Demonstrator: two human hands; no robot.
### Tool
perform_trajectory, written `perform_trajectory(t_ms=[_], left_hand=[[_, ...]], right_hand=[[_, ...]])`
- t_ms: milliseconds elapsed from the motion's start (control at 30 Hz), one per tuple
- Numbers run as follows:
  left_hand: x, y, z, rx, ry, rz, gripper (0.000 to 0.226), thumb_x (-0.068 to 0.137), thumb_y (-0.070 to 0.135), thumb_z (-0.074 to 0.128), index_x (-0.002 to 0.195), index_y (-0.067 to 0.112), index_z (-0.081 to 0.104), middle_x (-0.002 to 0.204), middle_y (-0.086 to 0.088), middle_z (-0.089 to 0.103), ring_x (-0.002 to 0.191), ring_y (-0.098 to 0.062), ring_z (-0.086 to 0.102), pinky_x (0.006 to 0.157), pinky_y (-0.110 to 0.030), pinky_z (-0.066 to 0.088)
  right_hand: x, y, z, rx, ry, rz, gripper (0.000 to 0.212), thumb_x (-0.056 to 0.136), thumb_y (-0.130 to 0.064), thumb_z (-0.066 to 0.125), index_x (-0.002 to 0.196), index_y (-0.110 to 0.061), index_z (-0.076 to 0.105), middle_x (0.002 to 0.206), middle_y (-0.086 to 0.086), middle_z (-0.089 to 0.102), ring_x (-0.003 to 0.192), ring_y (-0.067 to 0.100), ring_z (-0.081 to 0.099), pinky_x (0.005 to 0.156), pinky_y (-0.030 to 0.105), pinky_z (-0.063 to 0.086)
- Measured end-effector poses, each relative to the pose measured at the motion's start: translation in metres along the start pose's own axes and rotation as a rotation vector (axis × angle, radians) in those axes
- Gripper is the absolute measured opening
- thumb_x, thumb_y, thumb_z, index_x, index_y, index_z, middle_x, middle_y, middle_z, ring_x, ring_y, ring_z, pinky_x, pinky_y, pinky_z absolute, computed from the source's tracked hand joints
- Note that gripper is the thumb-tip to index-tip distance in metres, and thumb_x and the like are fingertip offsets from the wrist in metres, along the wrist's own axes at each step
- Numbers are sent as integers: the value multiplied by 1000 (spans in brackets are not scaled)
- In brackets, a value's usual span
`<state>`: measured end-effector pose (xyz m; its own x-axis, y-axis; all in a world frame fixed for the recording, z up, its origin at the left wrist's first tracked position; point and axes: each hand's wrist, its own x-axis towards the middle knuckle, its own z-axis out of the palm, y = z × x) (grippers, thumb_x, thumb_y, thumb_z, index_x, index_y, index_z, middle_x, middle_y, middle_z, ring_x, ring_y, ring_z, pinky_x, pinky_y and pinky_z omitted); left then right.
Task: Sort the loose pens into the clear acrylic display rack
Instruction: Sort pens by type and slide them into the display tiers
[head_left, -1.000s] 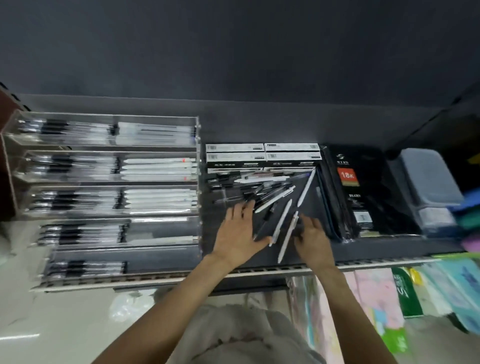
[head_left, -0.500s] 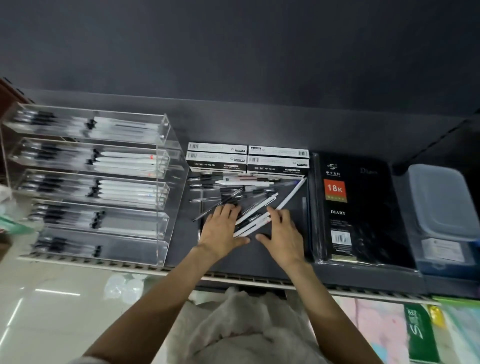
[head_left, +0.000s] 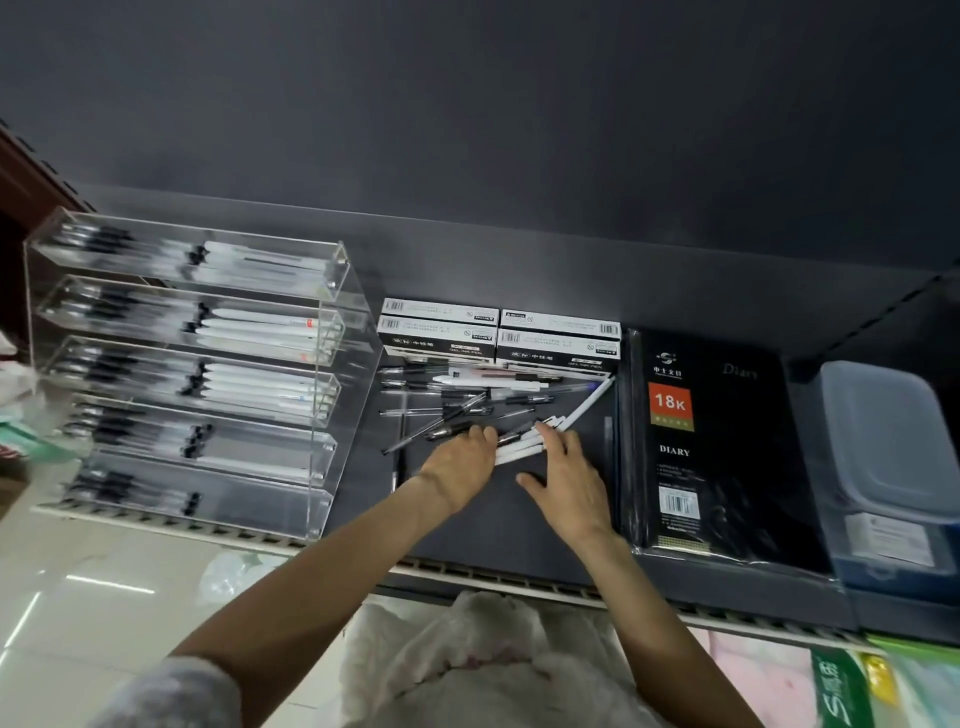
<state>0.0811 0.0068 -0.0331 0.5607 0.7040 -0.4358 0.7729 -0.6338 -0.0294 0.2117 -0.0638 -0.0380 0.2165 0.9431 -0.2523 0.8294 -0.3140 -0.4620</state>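
White and black pens (head_left: 519, 447), clear rack (head_left: 332, 405), black diary (head_left: 722, 447) with orange label.

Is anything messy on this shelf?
Yes. The loose pens lie criss-crossed in a heap before the pen boxes, pointing every way, while pens in the clear rack lie neatly side by side.

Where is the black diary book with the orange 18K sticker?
In the head view, the black diary lies flat on the shelf right of the loose pens, with the grey plastic box on its other side.

loose pens (head_left: 467, 400) lie between rack (head_left: 332, 395) and diary (head_left: 722, 441).
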Motion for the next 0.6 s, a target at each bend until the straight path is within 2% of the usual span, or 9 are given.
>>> perform_trajectory(t_ms=[67, 100, 200, 267, 300, 367, 433, 500, 600], left_hand=[[-4, -9, -6, -261, -53, -21, 25, 95, 10, 44, 120, 3, 44, 117, -18, 58, 103, -35, 61, 82, -39, 47], [-8, -14, -8, -491, -81, -43, 21, 95, 14, 46, 114, 5, 49, 109, -16, 62, 95, -31, 63, 78, -36, 47], [-31, -21, -16, -1435, -223, -108, 9, 95, 10, 52, 100, 9, 60, 80, -3, 60, 60, -11, 55, 55, -21, 45], [-46, -23, -22, -1863, -268, -115, 15, 94, 9, 53, 105, 6, 64, 77, 0, 62, 57, -6, 54, 54, -17, 47], [-52, -24, -23, -2014, -284, -105, 20, 91, 10, 54, 107, 4, 65, 79, -1, 65, 59, -7, 56, 56, -17, 49], [-62, -24, -26, -2181, -308, -70, 29, 85, 13, 56, 111, 4, 65, 88, -4, 69, 65, -9, 63, 63, -20, 54], [-71, -19, -30, -2185, -334, -34, 33, 84, 14, 56, 115, 6, 63, 100, -6, 72, 75, -13, 69, 69, -24, 57], [-77, -13, -31, -2148, -343, -2, 30, 89, 13, 52, 117, 8, 62, 107, -8, 71, 87, -18, 71, 75, -27, 57], [-84, -8, -31, -2146, -319, 3, 26, 93, 9, 50, 116, 9, 62, 111, -10, 70, 95, -24, 70, 80, -30, 57]], right_hand=[[-3, 0, -2, 133, 44, -5, 66, 90, -32, 61, 145, -24, 26, 130, 3, 45, 98, 23, 61, 77, 36, 51], [-4, 0, -3, 214, 99, -9, 66, 89, -29, 62, 145, -23, 26, 128, 3, 49, 95, 22, 62, 78, 37, 52], [-9, -4, -13, 435, 277, -11, 62, 89, -23, 62, 143, -20, 31, 115, -3, 54, 84, 17, 62, 79, 36, 52], [-10, -10, -24, 636, 294, 32, 57, 89, -24, 63, 139, -22, 36, 109, -9, 56, 82, 16, 61, 74, 35, 53], [-9, -15, -30, 756, 244, 74, 54, 89, -24, 63, 137, -24, 38, 108, -8, 58, 81, 17, 61, 68, 32, 52], [-8, -25, -42, 971, 59, 154, 47, 89, -26, 63, 132, -22, 44, 105, -5, 62, 74, 14, 60, 55, 23, 46], [-5, -34, -51, 1068, -100, 152, 40, 88, -28, 64, 125, -17, 51, 99, -2, 64, 63, 8, 55, 47, 20, 38], [0, -41, -55, 1080, -159, 100, 36, 87, -28, 65, 121, -18, 55, 87, 0, 63, 57, 6, 50, 44, 19, 36], [3, -47, -58, 1081, -151, 40, 36, 87, -20, 67, 120, -23, 56, 77, 2, 63, 52, 6, 45, 42, 18, 34]])
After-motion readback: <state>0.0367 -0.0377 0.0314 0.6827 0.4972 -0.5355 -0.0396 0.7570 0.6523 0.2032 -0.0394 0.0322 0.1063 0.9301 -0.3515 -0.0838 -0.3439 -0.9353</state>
